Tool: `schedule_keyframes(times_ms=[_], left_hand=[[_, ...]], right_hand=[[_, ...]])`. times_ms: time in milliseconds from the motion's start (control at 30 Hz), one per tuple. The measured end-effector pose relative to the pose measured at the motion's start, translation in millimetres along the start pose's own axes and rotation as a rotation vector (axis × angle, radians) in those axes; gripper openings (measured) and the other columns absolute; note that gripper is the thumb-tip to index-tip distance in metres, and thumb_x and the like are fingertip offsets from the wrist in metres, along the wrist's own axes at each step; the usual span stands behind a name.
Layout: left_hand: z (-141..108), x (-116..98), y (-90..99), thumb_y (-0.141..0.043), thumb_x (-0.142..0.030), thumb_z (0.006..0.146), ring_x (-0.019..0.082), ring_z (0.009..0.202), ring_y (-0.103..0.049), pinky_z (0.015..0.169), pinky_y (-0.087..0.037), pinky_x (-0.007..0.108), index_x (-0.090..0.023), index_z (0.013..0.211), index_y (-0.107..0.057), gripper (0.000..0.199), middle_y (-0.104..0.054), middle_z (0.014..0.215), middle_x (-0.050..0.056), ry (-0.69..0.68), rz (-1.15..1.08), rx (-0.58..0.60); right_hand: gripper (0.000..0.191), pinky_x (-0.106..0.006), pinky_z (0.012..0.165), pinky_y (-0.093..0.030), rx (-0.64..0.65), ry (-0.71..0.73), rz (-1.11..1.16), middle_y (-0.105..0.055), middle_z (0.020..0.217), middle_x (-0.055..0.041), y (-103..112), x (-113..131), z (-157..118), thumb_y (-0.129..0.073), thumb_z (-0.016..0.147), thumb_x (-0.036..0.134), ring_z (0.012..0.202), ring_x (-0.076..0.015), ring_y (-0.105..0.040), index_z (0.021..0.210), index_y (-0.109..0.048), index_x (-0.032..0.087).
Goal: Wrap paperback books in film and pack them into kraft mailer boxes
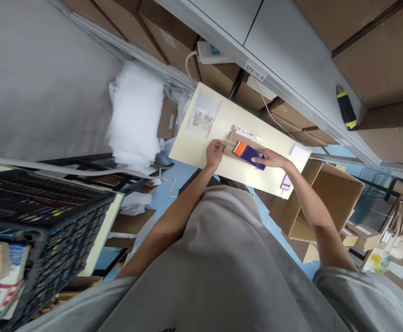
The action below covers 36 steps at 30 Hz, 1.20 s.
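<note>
Right hand [270,158]: gripping the orange-and-navy item [251,156], which lies over the brown package [236,137] on the desk [187,148].
Left hand [215,153]: narrow, fingers bunched at the package's left end; cannot tell whether they pinch anything.
Good handling: probably best to steady that end and hold the item level.
Shelf label [256,70]: beyond the package, seemingly "D2-5-6".
Package's white strip [249,135]: unreadable.
</note>
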<state>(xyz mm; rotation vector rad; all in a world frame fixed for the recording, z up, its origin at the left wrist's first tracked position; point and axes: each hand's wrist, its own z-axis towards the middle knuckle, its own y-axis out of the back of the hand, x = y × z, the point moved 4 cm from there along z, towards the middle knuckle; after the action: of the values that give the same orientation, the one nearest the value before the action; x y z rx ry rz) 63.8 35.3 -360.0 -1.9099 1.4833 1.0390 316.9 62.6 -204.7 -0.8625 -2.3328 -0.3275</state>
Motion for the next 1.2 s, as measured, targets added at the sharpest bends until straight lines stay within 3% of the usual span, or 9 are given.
schedule_keyframes(times_ms=[100, 200, 300, 367, 433, 533, 800, 1100, 1200], left_hand=[[5.7, 8.1, 9.4, -0.081, -0.035, 0.095, 0.019, 0.085, -0.074, 0.089, -0.061, 0.033, -0.018, 0.127, -0.075, 0.037, -0.077, 0.092, 0.003, -0.037, 0.174, 0.022], [0.7, -4.8, 18.2, -0.076, -0.038, 0.098, 0.028, 0.117, -0.078, 0.105, -0.063, 0.041, -0.019, 0.157, -0.065, 0.062, -0.077, 0.138, 0.016, -0.306, 0.355, 0.157], [-13.5, -28.4, 9.6, -0.087, -0.050, 0.090, 0.042, 0.171, -0.042, 0.134, -0.045, 0.053, -0.019, 0.180, -0.037, 0.108, -0.038, 0.186, 0.022, -0.646, 0.620, 0.449], [-18.1, -41.5, -2.9, -0.099, -0.057, 0.078, 0.047, 0.181, -0.011, 0.145, -0.024, 0.060, -0.016, 0.187, -0.012, 0.145, -0.012, 0.194, 0.024, -0.774, 0.818, 0.609], [-15.8, -51.2, -16.7, -0.102, -0.060, 0.074, 0.048, 0.181, 0.003, 0.147, -0.010, 0.063, -0.013, 0.187, -0.002, 0.158, -0.003, 0.194, 0.025, -0.844, 0.982, 0.720], [-6.1, -57.6, -32.0, -0.100, -0.057, 0.079, 0.047, 0.181, 0.001, 0.147, -0.006, 0.062, -0.010, 0.187, -0.002, 0.153, -0.009, 0.193, 0.027, -0.867, 1.161, 0.824], [-2.6, -56.7, -27.9, -0.090, -0.041, 0.091, 0.050, 0.176, -0.025, 0.142, -0.028, 0.060, -0.007, 0.186, -0.008, 0.130, -0.022, 0.189, 0.031, -0.811, 1.386, 0.829], [-0.3, -53.7, -24.2, -0.090, -0.042, 0.090, 0.051, 0.174, -0.028, 0.141, -0.031, 0.062, -0.004, 0.185, -0.009, 0.131, -0.027, 0.186, 0.035, -0.860, 1.391, 0.817], [0.3, -52.2, -25.6, -0.089, -0.043, 0.091, 0.052, 0.174, -0.029, 0.140, -0.033, 0.063, -0.004, 0.185, -0.009, 0.130, -0.027, 0.185, 0.035, -0.871, 1.380, 0.821]], right_hand=[[0.057, -0.028, 0.068, -0.068, -0.004, 0.005, -0.033, -0.084, 0.089, -0.0042, -2.0, -1.9, -0.8, -0.089, 0.089, 0.073, 0.078, -0.0203, -0.082, 0.102, -0.070, 0.020], [0.051, -0.025, 0.067, -0.066, -0.009, 0.050, -0.080, -0.084, 0.086, -0.0040, -3.7, -0.9, -2.1, -0.083, 0.097, 0.070, 0.075, -0.0184, -0.080, 0.100, -0.072, 0.020], [0.048, -0.025, 0.071, -0.066, -0.008, 0.066, -0.101, -0.087, 0.090, -0.0051, -3.5, -0.5, -2.2, -0.081, 0.101, 0.066, 0.078, -0.0184, -0.081, 0.105, -0.073, 0.019], [0.048, -0.026, 0.074, -0.068, 0.012, 0.052, -0.092, -0.088, 0.092, -0.0060, -2.4, -1.8, -1.4, -0.083, 0.101, 0.064, 0.080, -0.0191, -0.083, 0.111, -0.074, 0.018], [0.049, -0.027, 0.075, -0.068, 0.029, 0.030, -0.074, -0.089, 0.095, -0.0066, -0.8, -4.0, -0.2, -0.085, 0.100, 0.063, 0.081, -0.0193, -0.084, 0.115, -0.075, 0.018], [0.047, -0.026, 0.073, -0.068, 0.051, 0.002, -0.061, -0.089, 0.094, -0.0069, -0.3, -6.2, 2.2, -0.085, 0.101, 0.062, 0.078, -0.0192, -0.084, 0.111, -0.075, 0.017], [0.051, -0.032, 0.082, -0.069, 0.103, -0.087, -0.081, -0.090, 0.092, -0.0099, 0.1, 2.8, -5.0, -0.089, 0.096, 0.065, 0.086, -0.0256, -0.087, 0.107, -0.076, 0.016], [0.090, -0.037, 0.093, -0.059, 0.221, -0.125, -0.211, -0.090, 0.102, -0.0155, 58.7, -45.4, -122.5, -0.075, 0.075, 0.101, 0.097, -0.0300, -0.083, 0.096, -0.086, 0.015], [0.095, -0.036, 0.092, -0.056, 0.232, -0.152, -0.286, -0.090, 0.103, -0.0149, 71.7, -61.0, -136.7, -0.068, 0.075, 0.105, 0.099, -0.0306, -0.082, 0.098, -0.088, 0.015]])
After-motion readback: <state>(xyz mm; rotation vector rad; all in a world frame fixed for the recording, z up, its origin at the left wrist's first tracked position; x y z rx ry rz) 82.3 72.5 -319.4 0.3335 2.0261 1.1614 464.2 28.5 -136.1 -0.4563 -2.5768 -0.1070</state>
